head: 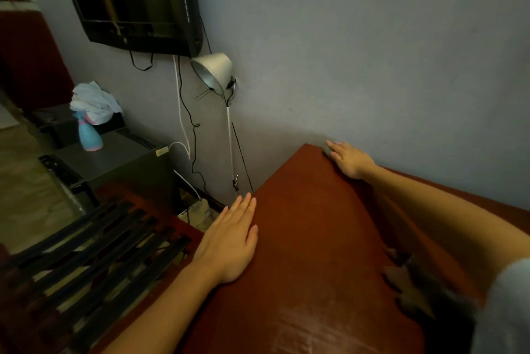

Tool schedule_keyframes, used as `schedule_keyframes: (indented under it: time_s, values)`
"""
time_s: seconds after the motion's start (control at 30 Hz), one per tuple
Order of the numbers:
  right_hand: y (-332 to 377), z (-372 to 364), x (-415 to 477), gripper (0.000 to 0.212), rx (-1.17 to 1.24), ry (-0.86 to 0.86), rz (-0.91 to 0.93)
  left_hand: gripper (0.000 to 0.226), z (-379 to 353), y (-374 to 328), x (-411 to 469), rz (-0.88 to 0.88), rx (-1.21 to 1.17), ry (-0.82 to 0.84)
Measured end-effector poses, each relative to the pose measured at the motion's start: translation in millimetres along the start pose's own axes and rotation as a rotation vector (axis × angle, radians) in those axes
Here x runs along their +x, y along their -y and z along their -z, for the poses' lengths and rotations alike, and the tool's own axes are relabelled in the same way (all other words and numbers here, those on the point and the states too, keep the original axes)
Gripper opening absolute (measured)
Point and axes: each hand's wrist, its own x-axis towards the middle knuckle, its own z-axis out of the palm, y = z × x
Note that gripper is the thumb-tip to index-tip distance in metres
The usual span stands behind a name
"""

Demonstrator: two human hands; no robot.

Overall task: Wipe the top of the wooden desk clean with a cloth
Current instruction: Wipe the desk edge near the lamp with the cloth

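At the far left of the frame one blue bottle (90, 135) stands on a grey cabinet (123, 158), with one bundle of white rag (93, 102) draped over its top. Below them, in the lower left, is a rack of dark slats (86, 239). One black TV (134, 0) hangs on the wall (372, 52) at the upper left. One silver lamp (213, 71) on a thin white pole sits just under its right corner, with cables trailing down the wall beside it.

My left hand (229, 241) lies flat, palm down, on the left edge of the bench (309, 239) in the lower middle. Its fingers are straight and pressed together, pointing up the frame, and the forearm runs in from the bottom left.

My right arm reaches across from the lower right, where a grey sleeve (504, 310) shows. My right hand (348, 158) rests palm down at the bench's far corner, right of centre and close against the wall. Its fingers are stretched out and slightly spread, pressing on the one dark cloth (327, 152), of which only a small grey bit shows under the fingertips.

The bench's veneer is chipped along its lower right edge.
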Motion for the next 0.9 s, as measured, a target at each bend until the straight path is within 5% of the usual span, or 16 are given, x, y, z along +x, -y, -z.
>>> schedule_keyframes:
  time_s: [0.2,0.47,0.7,0.9]
  values:
    - [13.5,0.6,-70.0,0.051,-0.034,0.028,0.131,0.057,-1.7,-0.6,0.2,0.0,0.008,0.0]
    - [115.8,-19.1,-108.8,0.05,-0.042,0.058,0.497,0.057,-0.6,-3.2,-1.2,-0.003,0.016,-0.008]
    - [117.5,-14.9,-38.2,0.05,0.013,0.087,0.345,0.057,-1.2,0.2,1.0,-0.006,0.003,-0.01]
    - [18.3,-8.5,-8.0,0.056,0.068,0.008,0.021,0.056,-0.3,1.1,0.4,-0.011,-0.01,-0.005]
